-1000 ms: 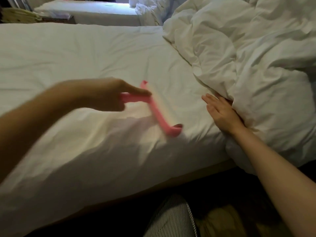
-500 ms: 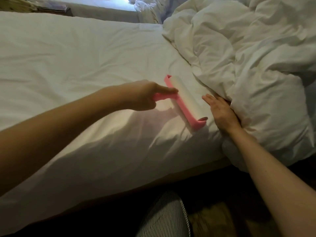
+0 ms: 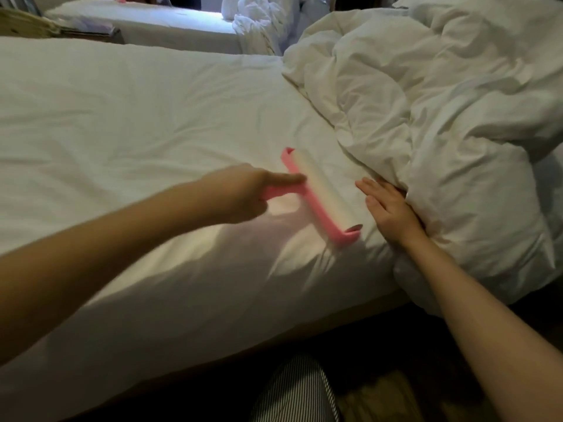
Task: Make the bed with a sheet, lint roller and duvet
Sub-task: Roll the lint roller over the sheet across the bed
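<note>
A white sheet (image 3: pixel 128 123) covers the mattress in front of me. On it lies a pink lint roller (image 3: pixel 320 193) with a wide white roll, and my left hand (image 3: pixel 243 193) grips its pink handle, index finger stretched along it. Just right of the roller my right hand (image 3: pixel 390 208) lies flat on the sheet with straight fingers, its back against the edge of the bunched white duvet (image 3: pixel 441 117). The duvet is piled over the right part of the bed and hangs over the near edge.
A second bed (image 3: pixel 158 22) with crumpled white bedding (image 3: pixel 259 22) stands behind. A low stand with stacked items (image 3: pixel 61 28) is at the far left. My striped trouser leg (image 3: pixel 292 391) and dark floor lie below the mattress edge.
My left hand has pushed the roller to the right across the sheet until it lies close beside my right hand. My right hand has stayed against the duvet.
</note>
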`<control>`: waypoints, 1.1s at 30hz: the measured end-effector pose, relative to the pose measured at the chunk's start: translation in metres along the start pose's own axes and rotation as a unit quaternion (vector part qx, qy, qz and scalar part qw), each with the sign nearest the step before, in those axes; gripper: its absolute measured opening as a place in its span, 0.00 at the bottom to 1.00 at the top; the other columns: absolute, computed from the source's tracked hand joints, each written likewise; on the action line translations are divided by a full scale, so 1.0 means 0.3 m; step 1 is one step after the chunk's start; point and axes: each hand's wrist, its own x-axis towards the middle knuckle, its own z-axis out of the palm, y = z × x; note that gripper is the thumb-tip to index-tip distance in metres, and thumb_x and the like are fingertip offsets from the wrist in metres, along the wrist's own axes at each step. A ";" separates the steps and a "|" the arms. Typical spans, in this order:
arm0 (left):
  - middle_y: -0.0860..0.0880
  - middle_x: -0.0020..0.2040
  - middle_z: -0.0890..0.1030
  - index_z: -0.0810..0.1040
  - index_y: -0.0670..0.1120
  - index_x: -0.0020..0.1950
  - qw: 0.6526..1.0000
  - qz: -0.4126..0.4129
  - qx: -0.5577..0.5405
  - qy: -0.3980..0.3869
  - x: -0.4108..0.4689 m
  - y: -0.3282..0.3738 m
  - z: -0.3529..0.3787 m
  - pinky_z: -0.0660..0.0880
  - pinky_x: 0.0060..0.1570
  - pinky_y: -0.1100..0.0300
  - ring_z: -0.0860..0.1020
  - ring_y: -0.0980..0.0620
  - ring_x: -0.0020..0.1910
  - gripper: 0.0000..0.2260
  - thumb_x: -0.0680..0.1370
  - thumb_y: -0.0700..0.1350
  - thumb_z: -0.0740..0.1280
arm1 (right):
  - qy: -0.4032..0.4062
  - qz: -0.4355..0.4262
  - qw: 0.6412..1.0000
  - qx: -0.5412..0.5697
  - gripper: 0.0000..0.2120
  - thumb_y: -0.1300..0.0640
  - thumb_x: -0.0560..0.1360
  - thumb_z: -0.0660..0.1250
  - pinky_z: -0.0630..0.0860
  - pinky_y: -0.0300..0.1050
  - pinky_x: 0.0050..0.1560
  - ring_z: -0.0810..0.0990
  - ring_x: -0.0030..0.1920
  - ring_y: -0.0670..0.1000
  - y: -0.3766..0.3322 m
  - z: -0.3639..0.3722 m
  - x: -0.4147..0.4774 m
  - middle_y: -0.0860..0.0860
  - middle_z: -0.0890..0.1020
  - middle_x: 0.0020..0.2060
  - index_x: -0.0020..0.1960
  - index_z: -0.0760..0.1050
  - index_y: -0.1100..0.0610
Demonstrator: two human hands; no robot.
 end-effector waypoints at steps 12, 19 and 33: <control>0.50 0.51 0.83 0.56 0.82 0.60 0.995 -0.072 -0.058 -0.044 -0.348 -0.287 -0.099 0.79 0.46 0.58 0.82 0.53 0.44 0.34 0.66 0.47 0.61 | -0.007 0.008 1.000 0.002 0.25 0.49 0.76 0.51 0.49 0.42 0.72 0.59 0.74 0.53 -0.016 -0.004 0.005 0.53 0.66 0.72 0.70 0.69 0.54; 0.54 0.45 0.72 0.59 0.61 0.73 0.998 -0.015 -0.056 0.014 -0.076 0.007 0.019 0.65 0.34 0.67 0.68 0.61 0.28 0.31 0.76 0.35 0.60 | -0.066 0.045 0.993 -0.091 0.21 0.52 0.82 0.52 0.44 0.46 0.74 0.53 0.75 0.54 -0.049 -0.021 0.015 0.52 0.59 0.75 0.74 0.61 0.52; 0.46 0.69 0.71 0.64 0.55 0.73 0.981 -0.193 0.019 -0.017 -0.214 -0.183 -0.131 0.69 0.62 0.54 0.73 0.43 0.63 0.21 0.80 0.49 0.59 | -0.057 0.025 0.991 -0.121 0.24 0.44 0.81 0.49 0.48 0.52 0.73 0.55 0.75 0.51 -0.263 0.143 0.195 0.47 0.61 0.74 0.75 0.59 0.48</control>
